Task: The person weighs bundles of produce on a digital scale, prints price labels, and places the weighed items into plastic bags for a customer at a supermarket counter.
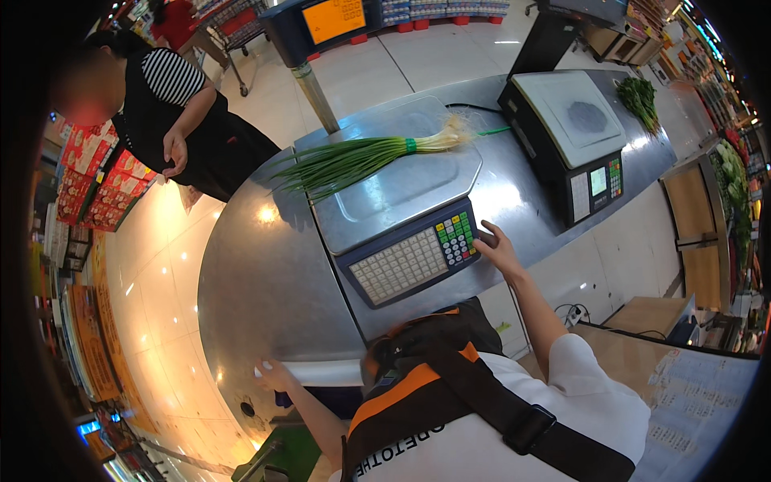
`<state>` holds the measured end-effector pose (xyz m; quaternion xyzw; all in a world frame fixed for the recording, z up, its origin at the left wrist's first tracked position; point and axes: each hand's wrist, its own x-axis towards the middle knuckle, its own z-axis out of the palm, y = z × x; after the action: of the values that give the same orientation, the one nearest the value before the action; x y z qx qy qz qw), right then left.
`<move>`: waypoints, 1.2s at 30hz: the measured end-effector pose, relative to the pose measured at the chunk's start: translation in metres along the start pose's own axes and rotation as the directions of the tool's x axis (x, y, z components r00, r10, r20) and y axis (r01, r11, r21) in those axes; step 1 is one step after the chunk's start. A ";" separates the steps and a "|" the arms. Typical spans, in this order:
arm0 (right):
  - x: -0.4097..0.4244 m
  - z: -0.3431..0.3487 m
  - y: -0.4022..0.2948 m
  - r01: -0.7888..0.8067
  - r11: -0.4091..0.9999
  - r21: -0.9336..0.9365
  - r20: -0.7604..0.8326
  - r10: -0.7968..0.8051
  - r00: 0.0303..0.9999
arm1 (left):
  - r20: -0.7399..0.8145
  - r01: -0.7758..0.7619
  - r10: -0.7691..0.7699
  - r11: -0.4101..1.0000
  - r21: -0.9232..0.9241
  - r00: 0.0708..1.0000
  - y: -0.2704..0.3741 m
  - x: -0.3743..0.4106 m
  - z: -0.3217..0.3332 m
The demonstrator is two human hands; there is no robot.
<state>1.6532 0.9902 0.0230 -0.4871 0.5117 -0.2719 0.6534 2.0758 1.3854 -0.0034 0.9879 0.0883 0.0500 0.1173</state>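
Note:
My right hand (499, 248) is at the right edge of the number keypad (456, 239) on a label-printing retail scale, its fingers apart and holding nothing. On the scale's metal pan (367, 211) lies a bunch of green onions (373, 158), tied with a green band (411, 145), roots to the right. Its leaf tips reach past the pan's left edge. My left hand (276, 376) is around the left end of a white roll (325, 373), which looks like plastic bags, along the near side of the steel counter (259, 301).
A second scale (566, 123) stands to the right, with leafy greens (639, 101) beyond it. The first scale's display post (316, 99) rises behind the pan. Across the counter at the left stands a person (181, 120) in a striped-sleeve top. A shopping cart (235, 27) is farther back.

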 end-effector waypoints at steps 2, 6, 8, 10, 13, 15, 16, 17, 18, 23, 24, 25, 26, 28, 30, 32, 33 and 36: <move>-0.006 0.000 0.006 0.027 0.989 -0.146 -0.040 -0.033 0.999 | 0.015 0.001 0.000 1.000 -0.022 1.000 -0.001 0.000 0.001; -0.003 0.005 0.029 0.208 0.878 -0.430 -0.136 -0.291 0.947 | -0.102 -0.103 0.106 0.994 0.035 0.989 -0.032 0.013 0.026; -0.011 0.011 0.024 0.169 0.886 -0.432 -0.122 -0.243 0.962 | -0.164 -0.107 0.108 0.994 0.013 0.980 -0.034 0.016 0.032; -0.002 -0.002 0.035 0.077 0.955 -0.285 -0.027 -0.088 0.996 | -0.165 -0.059 0.051 0.997 -0.044 0.985 -0.016 0.008 0.021; 0.023 -0.016 0.015 -0.002 0.912 0.411 0.225 -0.100 0.969 | -0.169 -0.032 0.012 0.992 -0.118 0.986 -0.009 0.008 0.012; 0.038 0.001 -0.017 0.082 0.988 0.134 0.033 -0.088 0.996 | -0.189 -0.029 0.001 0.989 -0.146 0.982 -0.012 0.002 0.009; 0.056 0.004 -0.017 0.168 0.983 0.074 -0.015 -0.168 0.986 | -0.209 -0.042 0.010 0.988 -0.149 0.978 -0.011 0.001 0.010; 0.080 0.002 -0.013 0.247 0.969 0.011 -0.053 -0.246 0.968 | -0.227 -0.047 0.014 0.988 -0.144 0.974 -0.014 -0.003 0.011; 0.107 -0.002 -0.007 0.338 0.940 -0.043 -0.018 -0.339 0.941 | -0.221 -0.022 -0.014 0.987 -0.158 0.975 -0.014 -0.007 0.010; 0.173 -0.004 0.004 0.483 0.864 -0.139 -0.123 -0.499 0.858 | -0.253 -0.018 -0.022 0.987 -0.157 0.967 0.001 -0.008 0.002; 0.188 -0.016 0.016 0.509 0.846 -0.157 -0.141 -0.530 0.836 | -0.255 -0.032 -0.019 0.981 -0.193 0.967 0.004 -0.007 0.001; 0.200 -0.027 0.026 0.531 0.829 -0.175 -0.163 -0.556 0.815 | -0.254 -0.027 -0.025 0.980 -0.199 0.967 0.006 -0.007 0.000; 0.206 -0.031 0.031 0.547 0.815 -0.192 -0.185 -0.577 0.795 | -0.253 -0.023 -0.028 0.980 -0.199 0.967 0.005 -0.007 -0.001; 0.198 -0.030 0.030 0.468 0.772 -0.430 -0.196 -0.586 0.786 | -0.236 -0.011 -0.036 0.981 -0.193 0.971 0.006 -0.008 -0.004; 0.169 -0.015 0.020 0.393 0.694 -0.604 -0.218 -0.617 0.756 | -0.209 0.019 -0.058 0.983 -0.181 0.976 0.003 -0.010 -0.009; 0.124 0.018 -0.011 0.264 0.670 -0.694 -0.260 -0.575 0.775 | -0.218 0.026 -0.064 0.984 -0.174 0.974 -0.006 -0.012 -0.007; 0.111 0.020 -0.019 0.191 0.654 -0.732 -0.296 -0.557 0.776 | -0.219 0.016 -0.055 0.984 -0.175 0.974 -0.007 -0.010 -0.004; 0.116 0.000 0.001 0.221 0.546 -0.808 -0.288 -0.693 0.661 | -0.250 -0.031 -0.003 0.991 -0.134 0.968 -0.004 -0.001 0.013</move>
<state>1.6913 0.8912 -0.0248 -0.7140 0.5914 -0.3554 0.1191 2.0754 1.3863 -0.0169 0.9640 0.0919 0.1808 0.1721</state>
